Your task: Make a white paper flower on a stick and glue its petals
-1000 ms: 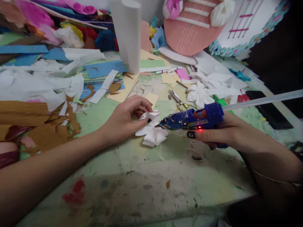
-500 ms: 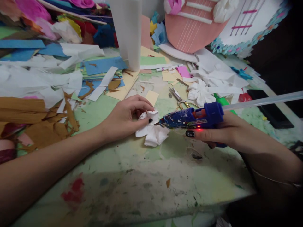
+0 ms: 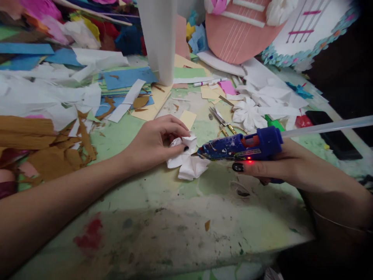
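Note:
A white paper flower lies low over the table, its left petals pinched between the thumb and fingers of my left hand. My right hand is wrapped round a blue hot glue gun, whose red light glows. The gun's nozzle points left and reaches the middle of the flower; whether it touches the paper I cannot tell. A clear glue stick sticks out of the gun's back end. Behind the gun lie gold-handled scissors and a second white paper flower.
Brown crepe paper scraps and white paper strips cover the left side. A white upright post stands at the back. A pink guitar-shaped decoration leans behind, and a black phone lies at the right.
My right hand and the glue gun have shifted slightly to the right. The left hand holds the flower in nearly the same place.

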### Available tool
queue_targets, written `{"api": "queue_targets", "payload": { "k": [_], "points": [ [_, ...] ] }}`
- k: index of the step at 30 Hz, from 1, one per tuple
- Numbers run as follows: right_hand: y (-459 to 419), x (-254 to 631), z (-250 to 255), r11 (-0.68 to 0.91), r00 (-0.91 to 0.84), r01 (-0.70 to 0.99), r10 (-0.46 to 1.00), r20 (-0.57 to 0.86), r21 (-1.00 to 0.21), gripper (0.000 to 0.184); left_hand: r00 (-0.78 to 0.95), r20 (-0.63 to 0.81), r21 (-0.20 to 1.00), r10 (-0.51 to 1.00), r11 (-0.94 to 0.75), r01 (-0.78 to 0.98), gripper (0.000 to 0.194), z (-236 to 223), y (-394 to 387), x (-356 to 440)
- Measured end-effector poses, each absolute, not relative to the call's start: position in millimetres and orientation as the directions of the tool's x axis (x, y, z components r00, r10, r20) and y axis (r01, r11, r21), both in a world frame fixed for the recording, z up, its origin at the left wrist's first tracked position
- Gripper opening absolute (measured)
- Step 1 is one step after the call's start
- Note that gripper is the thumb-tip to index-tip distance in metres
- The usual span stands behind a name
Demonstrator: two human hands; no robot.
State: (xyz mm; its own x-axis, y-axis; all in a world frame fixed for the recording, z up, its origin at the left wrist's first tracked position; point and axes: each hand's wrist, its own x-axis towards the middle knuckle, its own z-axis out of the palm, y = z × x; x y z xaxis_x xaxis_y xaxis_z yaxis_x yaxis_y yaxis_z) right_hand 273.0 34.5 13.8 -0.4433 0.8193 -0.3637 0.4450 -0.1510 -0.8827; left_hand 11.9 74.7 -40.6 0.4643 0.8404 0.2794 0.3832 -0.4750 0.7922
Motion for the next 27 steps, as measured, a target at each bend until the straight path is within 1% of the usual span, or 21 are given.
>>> {"api": "queue_targets", "payload": {
  "k": [4,9,12,15,17,22,27],
  "points": [
    [35.4,268.6,11.6,-0.115,-0.483,0.403,0.816,-0.317,-0.908,0.017,0.457,0.289,0.783,0.841,-0.482,0.392,0.014,-40.0,74.0,12.6],
    [35.7,267.8,14.4,-0.071,-0.454,0.441,0.842,-0.290,-0.895,0.015,0.456,0.298,0.776,0.839,-0.491,0.395,0.013,-40.0,73.5,12.4],
    [33.8,269.9,17.3,-0.045,-0.440,0.496,0.848,-0.295,-0.867,0.018,0.458,0.302,0.783,0.836,-0.492,0.381,0.013,-40.2,73.5,12.3],
    [31.4,271.8,17.6,-0.085,-0.441,0.533,0.821,-0.362,-0.842,0.026,0.454,0.305,0.786,0.837,-0.490,0.377,0.013,-39.8,73.3,12.5],
    [30.5,271.4,16.6,-0.098,-0.449,0.531,0.810,-0.378,-0.842,0.032,0.451,0.304,0.788,0.839,-0.488,0.376,0.012,-39.5,73.0,12.9],
    [32.1,265.3,14.3,-0.023,-0.490,0.450,0.829,-0.269,-0.893,0.026,0.446,0.302,0.787,0.843,-0.484,0.382,0.011,-38.6,72.4,13.9],
    [32.7,262.7,18.0,0.032,-0.461,0.493,0.857,-0.230,-0.869,0.021,0.449,0.301,0.786,0.842,-0.485,0.383,0.012,-38.7,72.4,13.5]
  ]
}}
